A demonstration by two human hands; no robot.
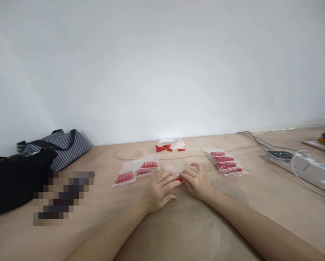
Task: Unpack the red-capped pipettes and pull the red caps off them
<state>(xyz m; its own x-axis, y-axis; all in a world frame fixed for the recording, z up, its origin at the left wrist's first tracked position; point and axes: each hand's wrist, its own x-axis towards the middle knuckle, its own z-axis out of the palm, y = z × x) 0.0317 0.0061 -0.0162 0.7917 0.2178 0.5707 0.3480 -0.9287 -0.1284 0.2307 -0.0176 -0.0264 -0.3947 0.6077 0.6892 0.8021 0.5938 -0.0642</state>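
A small clear zip bag (172, 168) with red pieces in it lies on the table under my fingertips. My left hand (160, 191) rests on its left side, fingers stretched out and thumb apart. From the right, my right hand (197, 182) touches the same bag with its fingers extended and one finger lifted. Most of the bag's contents are hidden by my fingers. To the left lie filled zip bags, one with a row of red peg-like pieces (124, 177) and another with a similar row (149, 164). Overlapping filled bags (225, 159) lie to the right.
Loose red pieces (162, 148) lie near the wall beside a clear bag (176, 142). At far left are a striped bag (67, 145) and a black cloth item (18, 181). A power strip (309, 174) with cables and a dark device (280, 155) sit at right.
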